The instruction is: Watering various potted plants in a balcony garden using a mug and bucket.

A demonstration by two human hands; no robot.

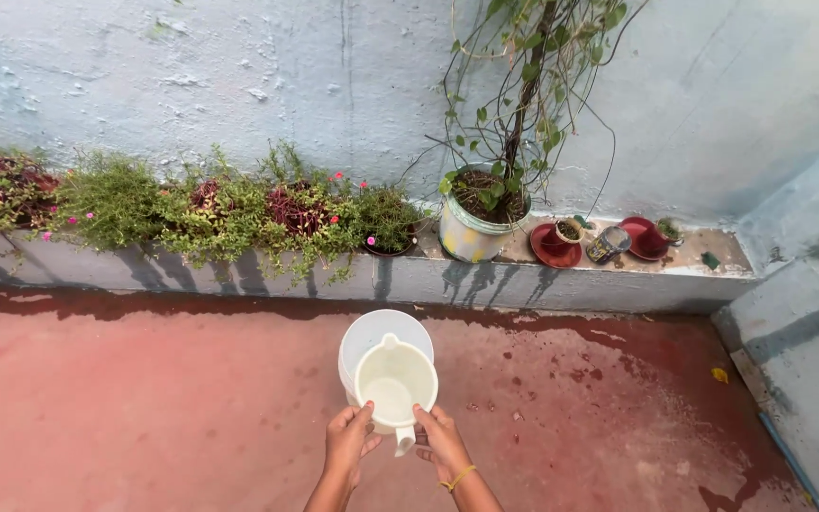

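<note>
Hands hold one white jug (pixel 394 384) level above the red floor (pixel 144 408): left hand (pixel 351 439) grips its rim, right hand (pixel 441 441) closes by the handle, steadying it before the ledge (pixel 485 280) plants.

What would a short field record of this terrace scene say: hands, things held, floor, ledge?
left hand: left hand grips the rim of the cream plastic jug
right hand: right hand holds the jug near its handle
behind the jug: white plastic bucket
floor: red floor, wet by the ledge
ledge: grey concrete ledge with a large painted pot and low flowering plants
</note>
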